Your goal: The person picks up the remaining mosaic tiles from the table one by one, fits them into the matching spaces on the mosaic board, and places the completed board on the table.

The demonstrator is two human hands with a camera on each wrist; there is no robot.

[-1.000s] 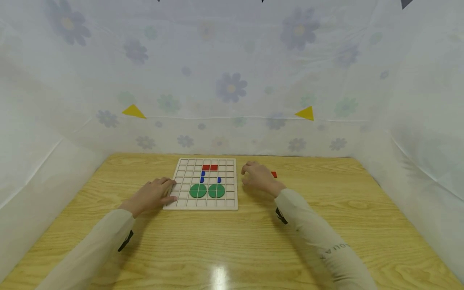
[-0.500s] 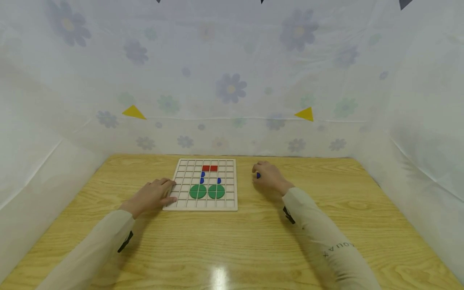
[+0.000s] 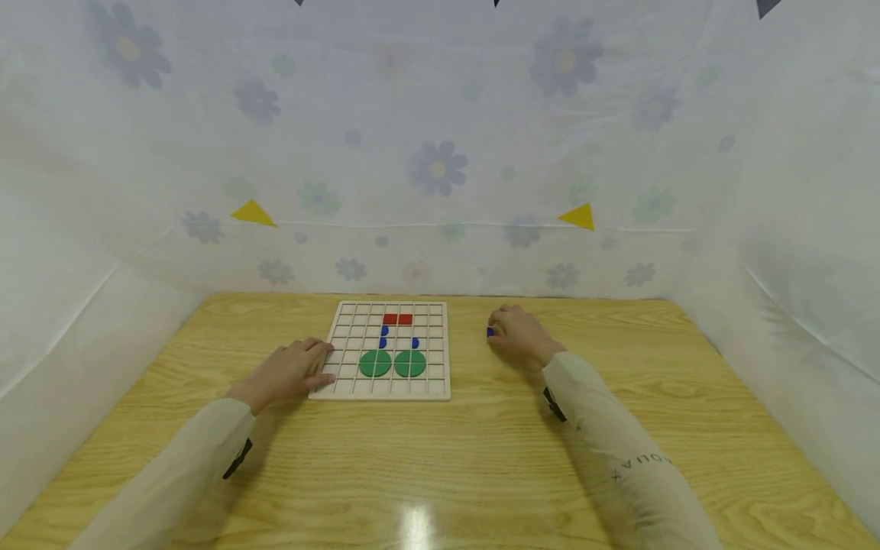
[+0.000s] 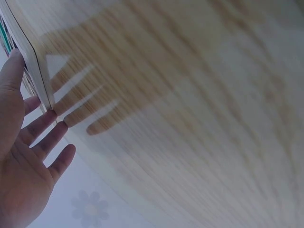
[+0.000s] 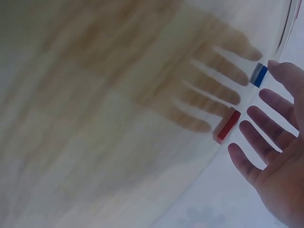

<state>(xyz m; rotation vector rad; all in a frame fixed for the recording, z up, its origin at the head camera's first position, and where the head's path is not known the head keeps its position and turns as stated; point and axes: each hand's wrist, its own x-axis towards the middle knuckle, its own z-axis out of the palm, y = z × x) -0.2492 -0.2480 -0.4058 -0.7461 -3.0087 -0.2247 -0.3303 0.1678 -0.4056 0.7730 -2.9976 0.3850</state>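
Note:
A pale square grid board (image 3: pixel 381 396) lies on the table. Set in it are two red squares (image 3: pixel 406 319), several small blue half-rounds (image 3: pixel 415 344) and two green rounds (image 3: pixel 375 363) crossed by grid lines. My left hand (image 3: pixel 285 370) rests at the board's left edge, thumb over the top, the other fingers fairly straight along the side. Right of the board, my right hand (image 3: pixel 519 336) is low over the table. A small blue piece (image 5: pixel 259 75) lies right by its thumb tip, and a red piece (image 5: pixel 228 127) lies near its other fingertips, hidden in the head view.
The wooden table (image 3: pixel 412 458) ends at a white flowered curtain (image 3: pixel 440 252), which also hangs at both sides. Two yellow triangles (image 3: pixel 253 213) show on the back curtain.
My right hand has moved to the right, away from the board. The blue piece has come into view at its fingertips, and the red piece is now covered by the hand. The left hand stays put.

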